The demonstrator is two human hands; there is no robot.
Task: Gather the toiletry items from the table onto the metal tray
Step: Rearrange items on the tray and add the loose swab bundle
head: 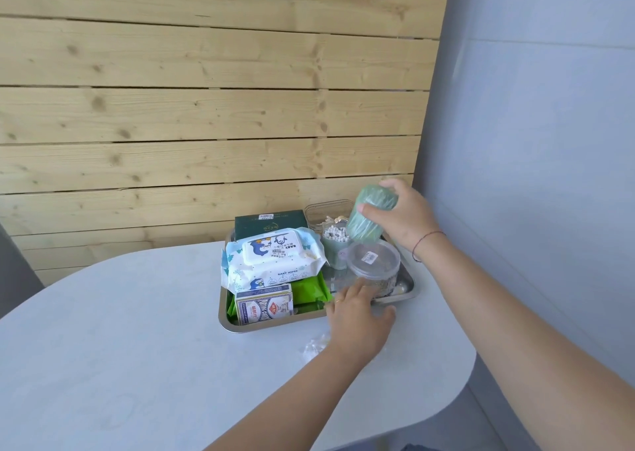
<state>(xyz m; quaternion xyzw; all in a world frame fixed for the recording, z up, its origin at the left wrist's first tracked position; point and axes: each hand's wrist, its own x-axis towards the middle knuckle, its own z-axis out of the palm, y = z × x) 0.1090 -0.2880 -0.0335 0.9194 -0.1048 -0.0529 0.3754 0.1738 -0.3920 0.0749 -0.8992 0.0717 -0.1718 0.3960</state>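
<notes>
The metal tray (240,328) sits on the white table (137,347) by the wooden wall. It holds a baby wipes pack (271,261), a dark green box (264,225), a blue-and-white carton (266,308), green packets (309,290), a jar of cotton swabs (335,241) and a round clear lidded container (374,261). My right hand (405,216) grips a green roll (369,218), tilted, just above the round container. My left hand (357,316) lies flat with fingers spread on the tray's front rim, below that container.
A clear square box (326,210) stands behind the swab jar at the tray's back edge. A scrap of clear plastic (314,344) lies on the table under my left wrist. The wooden slat wall is close behind; a grey wall runs along the right.
</notes>
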